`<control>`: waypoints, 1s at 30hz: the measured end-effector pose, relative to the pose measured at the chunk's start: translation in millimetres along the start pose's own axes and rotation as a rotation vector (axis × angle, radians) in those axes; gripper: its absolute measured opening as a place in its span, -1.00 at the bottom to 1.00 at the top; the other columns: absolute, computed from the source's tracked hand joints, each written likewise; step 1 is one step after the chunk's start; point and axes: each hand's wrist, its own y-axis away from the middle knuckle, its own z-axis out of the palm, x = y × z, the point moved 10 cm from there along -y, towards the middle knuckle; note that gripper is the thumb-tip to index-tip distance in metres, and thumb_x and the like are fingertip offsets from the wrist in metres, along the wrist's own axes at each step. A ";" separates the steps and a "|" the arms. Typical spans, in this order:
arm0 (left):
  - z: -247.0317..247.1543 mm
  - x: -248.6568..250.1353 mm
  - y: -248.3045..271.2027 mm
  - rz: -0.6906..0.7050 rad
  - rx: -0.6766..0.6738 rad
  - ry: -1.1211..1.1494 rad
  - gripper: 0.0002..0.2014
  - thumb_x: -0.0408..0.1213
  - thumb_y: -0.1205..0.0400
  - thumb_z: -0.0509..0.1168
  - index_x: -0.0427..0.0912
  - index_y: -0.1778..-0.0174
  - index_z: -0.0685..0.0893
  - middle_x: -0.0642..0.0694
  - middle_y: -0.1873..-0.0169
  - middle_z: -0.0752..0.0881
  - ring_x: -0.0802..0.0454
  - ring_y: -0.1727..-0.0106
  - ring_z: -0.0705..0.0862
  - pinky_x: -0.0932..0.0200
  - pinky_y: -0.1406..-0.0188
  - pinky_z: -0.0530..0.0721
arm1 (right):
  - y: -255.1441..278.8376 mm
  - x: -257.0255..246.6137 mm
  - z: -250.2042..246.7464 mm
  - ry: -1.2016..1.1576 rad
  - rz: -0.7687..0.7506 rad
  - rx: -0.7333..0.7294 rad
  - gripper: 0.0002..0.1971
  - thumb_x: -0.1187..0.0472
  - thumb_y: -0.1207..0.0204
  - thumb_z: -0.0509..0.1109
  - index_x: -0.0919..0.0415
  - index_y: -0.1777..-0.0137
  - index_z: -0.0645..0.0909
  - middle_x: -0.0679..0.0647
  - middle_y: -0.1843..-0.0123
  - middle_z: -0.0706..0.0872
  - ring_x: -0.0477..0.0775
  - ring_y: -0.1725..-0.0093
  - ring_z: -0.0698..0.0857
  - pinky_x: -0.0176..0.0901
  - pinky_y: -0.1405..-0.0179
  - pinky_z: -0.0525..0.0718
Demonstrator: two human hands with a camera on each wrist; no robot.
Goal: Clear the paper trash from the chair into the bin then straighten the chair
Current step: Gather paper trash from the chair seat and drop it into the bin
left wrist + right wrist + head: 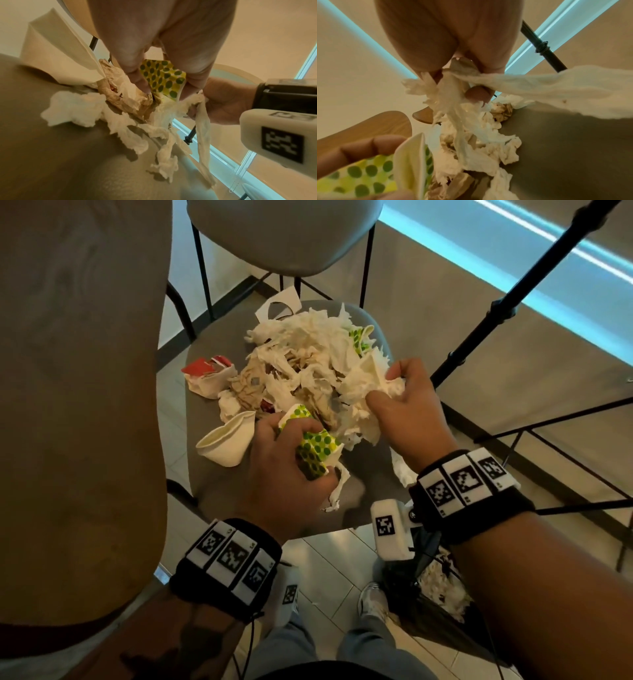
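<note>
Paper trash (308, 364) lies heaped on the grey seat of the chair (205, 412), covering most of the seat's middle and far part; it consists of white tissues, brownish crumpled napkins and flattened cups. The left hand (284, 474) has its fingers curled round a crushed green-dotted paper cup (317, 448) at the near edge of the heap, with a strip of white tissue trailing from the same grip toward the seat; the left wrist view confirms thumb and fingers pinching the dotted cup (163, 77) from both sides. The right hand (407, 409) is closed on a wad of white tissue (363, 385) at the right side of the heap; in the right wrist view the tissue (453, 94) is bunched between the fingers and hangs down to the pile. A plain white paper cup (227, 441) lies on its side just left of the left hand, on the seat. A crumpled red-and-white cup (209, 374) lies at the left edge of the heap, and a second green-dotted piece (359, 338) sits at the far right of it. A bin (442, 587) lined with a dark bag stands on the tiled floor below the right forearm and holds white paper. A wooden surface (78, 371) borders the chair on the left. A black tripod leg (507, 299) stands to the right of the chair.
</note>
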 end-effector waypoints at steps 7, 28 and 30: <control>-3.7 12.3 5.4 0.051 0.016 0.036 -0.43 -0.25 -0.36 0.69 0.15 -0.23 0.63 -0.03 -0.41 0.41 -0.03 -0.22 0.65 0.24 -0.12 0.79 | 12.3 7.7 -27.4 -0.100 0.016 0.029 -0.70 0.17 -0.51 0.45 -0.17 -0.06 0.41 0.16 -0.20 0.73 0.19 0.11 0.87 0.22 0.20 0.89; 296.9 149.8 79.3 0.315 -0.517 0.169 -0.50 -0.21 -0.49 0.63 0.16 -0.25 0.56 -0.12 -0.35 0.48 0.01 -0.25 0.68 0.20 -0.11 0.77 | 184.9 273.5 -323.4 -0.565 0.253 0.545 -0.79 0.25 -0.41 0.39 -0.05 0.08 0.46 -0.12 0.24 0.66 -0.05 0.28 0.68 -0.09 0.36 0.66; 351.9 137.4 92.5 0.297 -0.595 0.132 -0.52 -0.17 -0.49 0.63 0.13 -0.26 0.58 -0.08 -0.34 0.47 0.01 -0.22 0.68 0.09 -0.11 0.80 | 196.7 329.7 -329.9 -0.593 0.336 0.594 -0.79 0.27 -0.42 0.36 -0.02 0.06 0.45 -0.14 0.25 0.68 -0.15 0.34 0.71 -0.19 0.43 0.68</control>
